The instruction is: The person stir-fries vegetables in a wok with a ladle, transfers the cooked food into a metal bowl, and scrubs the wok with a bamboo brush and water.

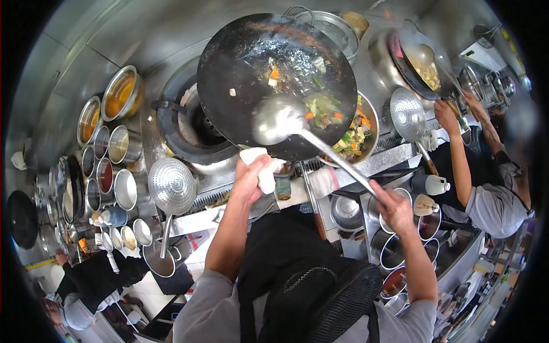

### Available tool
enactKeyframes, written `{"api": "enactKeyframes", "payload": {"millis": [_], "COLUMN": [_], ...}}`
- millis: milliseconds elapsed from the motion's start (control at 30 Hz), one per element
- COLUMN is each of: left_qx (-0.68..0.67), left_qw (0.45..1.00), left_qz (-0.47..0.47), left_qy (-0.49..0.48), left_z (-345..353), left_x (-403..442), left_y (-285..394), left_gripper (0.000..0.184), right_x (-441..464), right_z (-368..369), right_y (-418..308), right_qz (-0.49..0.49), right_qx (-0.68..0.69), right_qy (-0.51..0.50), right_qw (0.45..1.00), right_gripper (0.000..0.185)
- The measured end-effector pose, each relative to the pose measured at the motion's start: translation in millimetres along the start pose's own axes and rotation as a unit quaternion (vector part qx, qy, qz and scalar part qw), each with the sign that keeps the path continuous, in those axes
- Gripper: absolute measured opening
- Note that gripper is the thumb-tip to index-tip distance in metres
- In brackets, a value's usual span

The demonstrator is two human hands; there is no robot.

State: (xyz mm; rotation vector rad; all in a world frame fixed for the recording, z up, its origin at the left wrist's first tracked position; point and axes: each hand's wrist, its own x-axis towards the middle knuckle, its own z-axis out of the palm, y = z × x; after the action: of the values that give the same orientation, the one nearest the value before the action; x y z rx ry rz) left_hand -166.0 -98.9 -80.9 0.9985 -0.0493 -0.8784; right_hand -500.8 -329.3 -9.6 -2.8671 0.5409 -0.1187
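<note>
My left hand (251,176) is closed around a folded white cloth (263,166) at the near edge of a large black wok (229,68). The wok is tilted over a metal bowl (372,137) of mixed vegetables at its right. Bits of carrot, greens and other food (323,108) lie inside the wok. In my right hand (393,207) is the long handle of a steel ladle (278,119), whose blurred bowl is over the wok's near part. The part of the wok under the cloth is hidden.
An uncovered burner ring (171,126) is left of the wok. Perforated strainers (171,186) (408,114) lie on both sides. Metal containers (124,188) line the left. A co-worker (486,188) works with another wok (412,63) at right; another person (86,291) is at lower left.
</note>
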Motion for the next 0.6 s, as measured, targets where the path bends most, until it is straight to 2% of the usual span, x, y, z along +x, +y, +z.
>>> {"api": "enactKeyframes", "payload": {"millis": [100, 233, 367, 467, 567, 600], "left_qx": [0.01, 0.028, 0.04, 0.038, 0.015, 0.022], "left_qw": [1.0, 0.999, 0.999, 0.999, 1.0, 1.0], "left_qz": [0.003, 0.003, 0.01, 0.005, 0.0, 0.012], "left_qy": [-0.02, -0.028, -0.026, -0.01, -0.002, -0.006], "left_z": [-3.6, -8.6, -7.9, -2.2, 3.5, 5.6], "left_x": [-1.8, -9.5, -15.0, -17.1, -19.6, -20.7], "left_y": [3.9, 11.0, 16.7, 17.8, 10.6, 7.1], "left_gripper": [0.006, 0.008, 0.008, 0.007, 0.009, 0.006], "right_x": [14.7, 7.7, -12.2, -7.8, 27.5, 47.9], "right_z": [7.1, 9.7, -10.1, -20.9, 1.6, 10.4], "right_y": [-17.5, 6.7, 47.2, 42.7, 10.2, -6.5], "right_qz": [0.002, -0.021, -0.053, -0.024, 0.011, 0.013], "right_qx": [0.099, 0.072, -0.133, -0.15, -0.034, 0.035], "right_qy": [-0.052, -0.014, 0.046, 0.051, 0.058, 0.074], "right_qw": [0.994, 0.997, 0.989, 0.987, 0.998, 0.997], "right_gripper": [0.076, 0.075, 0.07, 0.072, 0.078, 0.075]}}
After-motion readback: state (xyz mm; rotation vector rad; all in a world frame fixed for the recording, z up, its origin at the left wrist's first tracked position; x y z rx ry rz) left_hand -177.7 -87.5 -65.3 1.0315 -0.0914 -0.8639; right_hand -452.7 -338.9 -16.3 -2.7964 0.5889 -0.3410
